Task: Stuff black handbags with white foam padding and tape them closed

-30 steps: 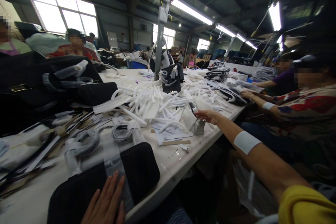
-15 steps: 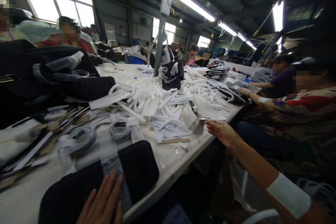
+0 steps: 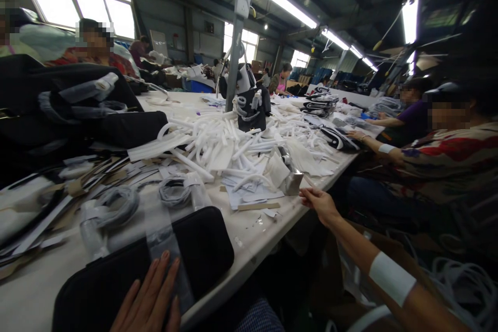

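Observation:
My left hand (image 3: 153, 295) lies flat, fingers spread, on a black padded bag (image 3: 206, 241) and the clear plastic strip (image 3: 165, 236) across it. Two plastic-wrapped grey coils, one of them a strap coil (image 3: 175, 192), rest behind the bag. My right hand (image 3: 315, 199) is beside a metal tape dispenser (image 3: 293, 182) at the table's edge, its thumb and fingertips pinched together; what they hold, if anything, is too small to make out. A pale patch (image 3: 392, 277) is on my right forearm.
White tubes (image 3: 218, 148) are heaped mid-table around a metal post (image 3: 234, 62). Black bags (image 3: 66, 98) and paper strips (image 3: 93, 181) are at left. A person (image 3: 455, 150) sits at right, others beyond. A black bag with wrapped handles (image 3: 251, 109) stands by the post.
My right hand has moved slightly left and down, closer to the dispenser, and its fingers have drawn together. My left hand stays on the bag. The view has shifted slightly.

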Demonstrator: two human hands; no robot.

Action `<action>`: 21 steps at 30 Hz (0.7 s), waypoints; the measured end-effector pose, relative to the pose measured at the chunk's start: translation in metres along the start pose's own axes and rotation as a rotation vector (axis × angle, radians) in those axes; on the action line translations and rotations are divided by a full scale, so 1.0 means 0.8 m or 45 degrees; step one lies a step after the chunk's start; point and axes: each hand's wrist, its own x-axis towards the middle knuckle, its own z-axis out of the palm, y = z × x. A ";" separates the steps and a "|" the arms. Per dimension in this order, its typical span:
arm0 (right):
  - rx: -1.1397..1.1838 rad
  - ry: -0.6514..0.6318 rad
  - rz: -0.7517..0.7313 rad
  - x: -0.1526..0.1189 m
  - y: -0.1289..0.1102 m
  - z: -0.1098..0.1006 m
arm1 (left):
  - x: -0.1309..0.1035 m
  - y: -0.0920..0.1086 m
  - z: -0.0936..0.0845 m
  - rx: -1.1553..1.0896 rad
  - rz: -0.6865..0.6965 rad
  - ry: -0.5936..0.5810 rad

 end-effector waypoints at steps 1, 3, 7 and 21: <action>-0.079 -0.007 -0.058 0.000 0.003 -0.004 | 0.000 0.000 0.000 0.001 0.002 -0.002; -0.246 -0.047 -0.191 -0.005 0.004 -0.015 | 0.001 0.001 -0.001 -0.003 0.002 0.004; -0.536 -0.287 -0.479 -0.028 -0.020 -0.033 | 0.001 0.004 -0.005 -0.066 -0.005 0.012; -0.980 -1.455 -1.879 -0.123 -0.189 0.193 | 0.026 0.036 -0.057 -0.082 -0.344 -0.200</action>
